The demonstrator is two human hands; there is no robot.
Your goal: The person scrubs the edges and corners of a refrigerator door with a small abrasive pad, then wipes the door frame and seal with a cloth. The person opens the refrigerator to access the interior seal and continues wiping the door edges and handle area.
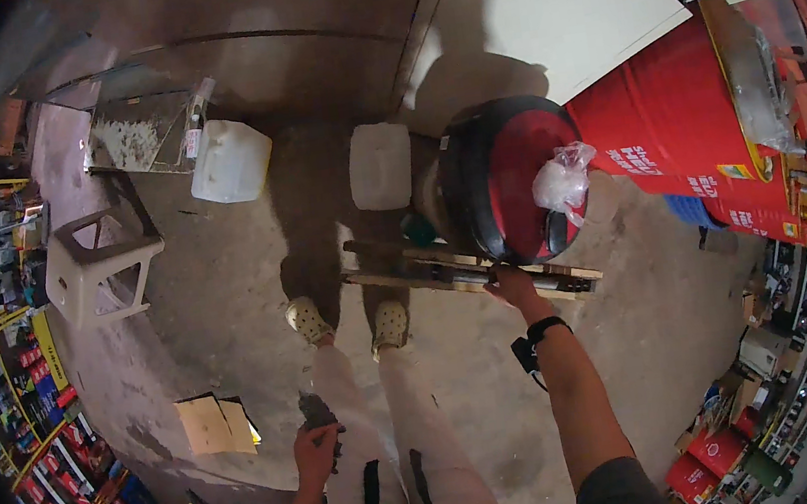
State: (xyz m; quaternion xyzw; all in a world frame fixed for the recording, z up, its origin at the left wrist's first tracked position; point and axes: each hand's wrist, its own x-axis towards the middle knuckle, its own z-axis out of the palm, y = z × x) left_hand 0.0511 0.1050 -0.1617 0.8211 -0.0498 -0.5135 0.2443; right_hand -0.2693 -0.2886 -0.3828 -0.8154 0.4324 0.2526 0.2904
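Observation:
My left hand (315, 451) is closed around a crumpled dark grey rag (317, 410) beside my left leg. Out to the front right, my right hand (512, 289) grips a long dark metal shaft (563, 281), its fingers wrapped over the top. The shaft lies along a narrow wooden frame (397, 280) of parallel slats, low over the floor. That frame sits just in front of a black bin with a red lid (527, 171). My palm and fingers hide part of the shaft's middle.
A clear plastic bag (564, 182) rests on the lid. Red drums (663, 109) stand at the right. White jugs (229, 162) and a beige stool (98, 264) are ahead and left. Cardboard pieces (213, 423) lie on the floor. Stocked shelves (29, 399) line the left.

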